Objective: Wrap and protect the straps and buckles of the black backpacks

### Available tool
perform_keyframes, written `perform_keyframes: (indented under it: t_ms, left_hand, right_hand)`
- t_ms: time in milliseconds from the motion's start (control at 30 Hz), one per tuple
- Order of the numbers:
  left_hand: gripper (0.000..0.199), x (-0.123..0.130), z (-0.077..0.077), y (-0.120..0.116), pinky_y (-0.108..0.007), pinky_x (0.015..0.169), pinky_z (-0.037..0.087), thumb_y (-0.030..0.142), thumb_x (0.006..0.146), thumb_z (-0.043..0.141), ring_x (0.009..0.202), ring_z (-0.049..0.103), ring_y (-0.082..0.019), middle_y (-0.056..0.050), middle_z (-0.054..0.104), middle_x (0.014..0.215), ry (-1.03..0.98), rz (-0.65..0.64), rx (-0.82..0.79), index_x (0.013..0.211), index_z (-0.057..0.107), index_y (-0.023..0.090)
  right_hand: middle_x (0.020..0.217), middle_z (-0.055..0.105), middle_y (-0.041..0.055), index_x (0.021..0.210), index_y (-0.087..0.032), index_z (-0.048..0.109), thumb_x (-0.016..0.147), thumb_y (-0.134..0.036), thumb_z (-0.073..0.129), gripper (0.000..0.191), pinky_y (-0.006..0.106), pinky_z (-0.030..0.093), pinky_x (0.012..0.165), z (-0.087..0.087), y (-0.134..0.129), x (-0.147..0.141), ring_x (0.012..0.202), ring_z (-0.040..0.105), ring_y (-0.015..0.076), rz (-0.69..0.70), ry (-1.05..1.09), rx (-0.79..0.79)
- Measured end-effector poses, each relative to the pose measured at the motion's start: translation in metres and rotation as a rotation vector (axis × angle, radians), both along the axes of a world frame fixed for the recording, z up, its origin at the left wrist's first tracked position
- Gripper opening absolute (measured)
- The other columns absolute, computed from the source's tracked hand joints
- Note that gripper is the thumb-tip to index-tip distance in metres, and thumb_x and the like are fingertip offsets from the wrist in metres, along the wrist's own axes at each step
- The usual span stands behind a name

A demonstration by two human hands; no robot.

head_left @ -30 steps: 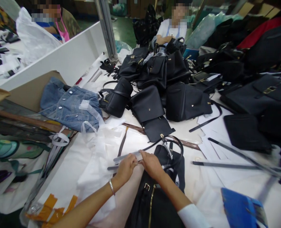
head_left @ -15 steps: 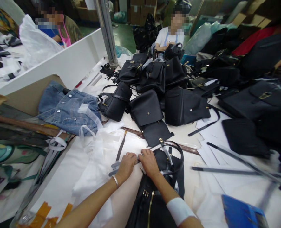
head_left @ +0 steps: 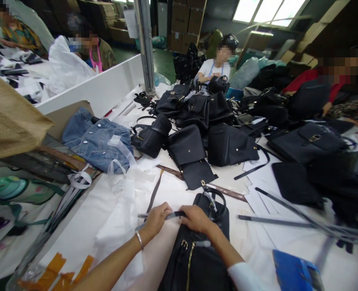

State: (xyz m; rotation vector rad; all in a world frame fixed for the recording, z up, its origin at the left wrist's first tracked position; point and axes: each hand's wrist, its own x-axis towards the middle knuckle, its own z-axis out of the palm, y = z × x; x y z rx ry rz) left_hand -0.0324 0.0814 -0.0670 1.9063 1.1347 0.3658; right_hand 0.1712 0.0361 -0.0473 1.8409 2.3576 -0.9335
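Workshop space with bright windows (head_left: 268, 11) and stacked cartons (head_left: 179, 18) lies behind a broad, white-covered table (head_left: 169, 186). Across its far half spreads a heap of black bags (head_left: 197, 106), with a co-worker in a white top (head_left: 211, 68) beyond. Nearest the wearer lies a black backpack (head_left: 206, 264), partly under the right forearm. Farther left rests a denim garment (head_left: 103, 146); near the right front corner, a blue object (head_left: 294, 267). Left hand (head_left: 157, 219) and right hand (head_left: 195, 219) each have a clenched grip on a dark strap (head_left: 176, 215), which spans the gap between them beside the backpack's upper part. Smaller still are the backpack's gold zipper (head_left: 189, 264) and a bracelet (head_left: 139, 240) on the left wrist.
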Motion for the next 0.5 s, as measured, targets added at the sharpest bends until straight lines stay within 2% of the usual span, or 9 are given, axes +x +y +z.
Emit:
perform_keyframes:
  t_ms: [100, 233, 267, 367, 433, 500]
  left_hand:
    - [0.025, -0.011, 0.023, -0.01, -0.025, 0.066, 0.04, 0.035, 0.089, 0.044, 0.07, 0.058, -0.016, 0.001, 0.064, 0.072, -0.054, 0.002, -0.043, 0.082, 0.063, 0.02]
    - [0.03, -0.03, 0.054, -0.029, -0.024, 0.062, 0.037, 0.032, 0.087, 0.047, 0.063, 0.052, -0.014, 0.005, 0.057, 0.065, -0.189, 0.078, -0.135, 0.112, 0.059, 0.021]
    - [0.031, -0.034, 0.061, -0.034, -0.024, 0.06, 0.035, 0.031, 0.086, 0.049, 0.061, 0.05, -0.014, 0.006, 0.054, 0.062, -0.22, 0.096, -0.171, 0.114, 0.058, 0.02]
    - [0.016, -0.046, 0.079, -0.054, -0.023, 0.055, 0.031, 0.026, 0.081, 0.053, 0.056, 0.044, -0.011, 0.006, 0.049, 0.057, -0.297, 0.101, -0.296, 0.089, 0.064, 0.017]
    - [0.01, -0.052, 0.089, -0.069, -0.022, 0.053, 0.03, 0.022, 0.078, 0.054, 0.055, 0.043, -0.011, 0.006, 0.049, 0.056, -0.308, 0.08, -0.342, 0.074, 0.061, 0.017]
    - [0.008, -0.058, 0.097, -0.085, -0.022, 0.053, 0.029, 0.02, 0.076, 0.054, 0.056, 0.045, -0.011, 0.006, 0.051, 0.056, -0.28, 0.067, -0.331, 0.071, 0.059, 0.018]
  right_hand:
    - [0.094, 0.07, 0.006, 0.095, -0.019, 0.062, 0.089, -0.029, 0.052, 0.015, 0.026, 0.038, 0.073, 0.024, -0.011, -0.008, 0.089, 0.064, 0.02, 0.046, -0.057, -0.014]
    - [0.087, 0.068, 0.004, 0.092, -0.019, 0.058, 0.092, -0.028, 0.05, 0.012, 0.026, 0.038, 0.069, 0.062, -0.031, -0.03, 0.081, 0.065, 0.019, 0.083, -0.124, 0.104]
    - [0.085, 0.067, 0.0038, 0.091, -0.019, 0.057, 0.092, -0.027, 0.051, 0.01, 0.027, 0.038, 0.067, 0.07, -0.038, -0.037, 0.078, 0.065, 0.019, 0.09, -0.151, 0.14]
    - [0.082, 0.066, 0.003, 0.088, -0.019, 0.056, 0.087, -0.016, 0.055, 0.003, 0.027, 0.038, 0.06, 0.088, -0.06, -0.059, 0.071, 0.064, 0.0192, 0.14, -0.239, 0.219]
    - [0.078, 0.066, 0.0025, 0.085, -0.019, 0.055, 0.083, -0.007, 0.057, 0.012, 0.026, 0.037, 0.055, 0.092, -0.074, -0.072, 0.068, 0.065, 0.019, 0.198, -0.289, 0.248]
    - [0.077, 0.067, 0.0024, 0.082, -0.018, 0.056, 0.079, -0.003, 0.058, 0.015, 0.024, 0.038, 0.051, 0.089, -0.087, -0.083, 0.065, 0.066, 0.0185, 0.256, -0.314, 0.277]
